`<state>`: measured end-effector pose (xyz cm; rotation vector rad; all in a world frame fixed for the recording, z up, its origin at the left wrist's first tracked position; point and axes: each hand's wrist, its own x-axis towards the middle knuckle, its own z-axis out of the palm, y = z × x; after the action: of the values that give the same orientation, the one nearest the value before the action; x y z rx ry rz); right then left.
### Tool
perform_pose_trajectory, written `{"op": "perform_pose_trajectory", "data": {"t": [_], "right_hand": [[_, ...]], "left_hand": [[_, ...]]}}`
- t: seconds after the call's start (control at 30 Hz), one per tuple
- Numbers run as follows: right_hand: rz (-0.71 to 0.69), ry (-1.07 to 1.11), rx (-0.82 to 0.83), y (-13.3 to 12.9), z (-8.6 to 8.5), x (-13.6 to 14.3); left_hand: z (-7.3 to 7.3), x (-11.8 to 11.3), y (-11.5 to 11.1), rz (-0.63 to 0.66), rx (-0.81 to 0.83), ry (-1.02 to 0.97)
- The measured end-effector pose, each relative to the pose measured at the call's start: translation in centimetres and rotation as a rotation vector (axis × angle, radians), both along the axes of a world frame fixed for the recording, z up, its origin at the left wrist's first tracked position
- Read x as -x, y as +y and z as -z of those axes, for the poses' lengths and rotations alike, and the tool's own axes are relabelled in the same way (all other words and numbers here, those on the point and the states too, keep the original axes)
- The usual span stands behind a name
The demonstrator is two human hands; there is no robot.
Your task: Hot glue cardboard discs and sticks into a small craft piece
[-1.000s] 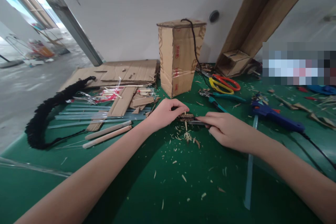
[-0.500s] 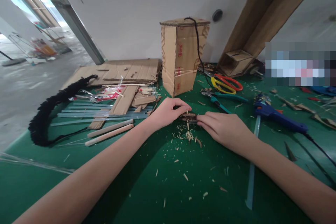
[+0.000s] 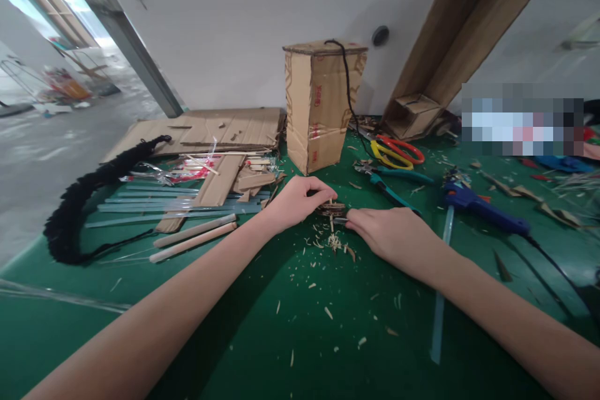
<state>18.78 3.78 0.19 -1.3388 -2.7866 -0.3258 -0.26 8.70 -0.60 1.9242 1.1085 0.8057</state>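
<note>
My left hand [image 3: 296, 201] is closed around a small layered cardboard piece [image 3: 332, 209] with a thin wooden stick [image 3: 332, 225] passing through it. My right hand [image 3: 391, 230] pinches a narrow metallic blade [image 3: 340, 220] against the stick, just below the cardboard; its handle is hidden by the fingers. Pale wood shavings [image 3: 334, 242] lie in a small heap under the stick's lower end. Both hands work low over the green table [image 3: 262, 337], in front of a tall cardboard box [image 3: 323, 112] with a black cord [image 3: 347, 75] hanging over it.
On the right lie pliers [image 3: 389, 184], scissors [image 3: 396, 153] and a blue glue gun [image 3: 487, 207] with a glue stick in it. To the left are wooden dowels [image 3: 194, 242], clear glue sticks [image 3: 140, 207], a black fuzzy strip [image 3: 70, 219] and cardboard [image 3: 206, 128]. A blurred-out patch [image 3: 522, 120] is at right.
The view has shifted slightly, moving the table things leftward. My right hand sits a little lower against the cardboard, and more of the metallic blade shows at the stick.
</note>
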Motion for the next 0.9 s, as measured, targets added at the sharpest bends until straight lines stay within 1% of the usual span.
{"op": "perform_pose_trajectory", "data": {"t": [0.2, 0.4, 0.6, 0.73, 0.9], "right_hand": [[-0.003, -0.053, -0.051, -1.3, 0.0, 0.2], [0.046, -0.020, -0.147, -0.7, 0.4, 0.1], [0.026, -0.033, -0.088, -0.6, 0.1, 0.3], [0.003, -0.065, -0.062, -1.1, 0.2, 0.2], [0.028, -0.087, -0.109, -1.4, 0.5, 0.2]], "left_hand": [[0.0, 0.1, -0.1, 0.015, 0.005, -0.010], [0.2, 0.0, 0.0, 0.011, 0.015, -0.031], [0.4, 0.0, 0.1, -0.007, 0.009, -0.018], [0.4, 0.0, 0.1, 0.001, 0.012, -0.021], [0.2, 0.0, 0.1, -0.004, 0.026, -0.020]]}}
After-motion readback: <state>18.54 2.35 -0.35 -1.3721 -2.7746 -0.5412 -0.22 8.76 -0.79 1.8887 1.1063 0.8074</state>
